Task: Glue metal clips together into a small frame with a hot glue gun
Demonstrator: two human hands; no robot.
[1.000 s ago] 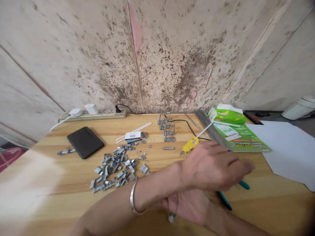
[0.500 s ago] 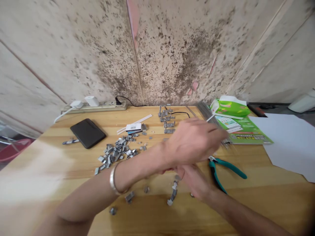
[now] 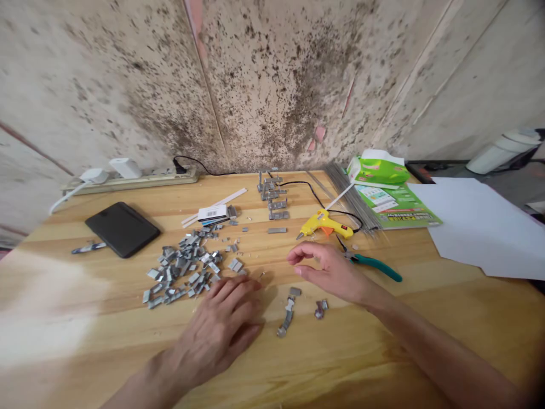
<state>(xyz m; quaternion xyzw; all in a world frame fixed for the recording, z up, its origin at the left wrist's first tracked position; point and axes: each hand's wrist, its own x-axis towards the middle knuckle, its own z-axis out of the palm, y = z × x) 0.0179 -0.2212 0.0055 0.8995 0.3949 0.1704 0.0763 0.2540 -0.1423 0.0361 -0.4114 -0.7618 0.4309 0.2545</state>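
My left hand [image 3: 227, 318] lies flat on the wooden table [image 3: 383, 352], fingers stretched toward a heap of small grey metal clips [image 3: 187, 272]. Nothing is in it. My right hand [image 3: 327, 270] hovers just above the table with its fingers curled loosely apart and its palm bare. Between the hands lies a short curved chain of joined clips [image 3: 287, 315], with two loose clips [image 3: 320, 308] beside it. Green-handled pliers [image 3: 372, 262] lie just right of my right hand. A yellow glue gun [image 3: 326, 224] rests beyond it.
A black phone [image 3: 122, 228] and a power strip [image 3: 128, 180] are at the back left. A row of assembled clip pieces [image 3: 272, 199], a bundle of thin metal rods [image 3: 353, 196], a green tissue pack [image 3: 377, 169], a green leaflet [image 3: 394, 207] and white paper [image 3: 477, 227] lie at the back and right.
My arms were crossed, left hand reaching right over the pliers. The left hand has swung back to the left and settled flat by the clip heap; the right hand has lifted clear.
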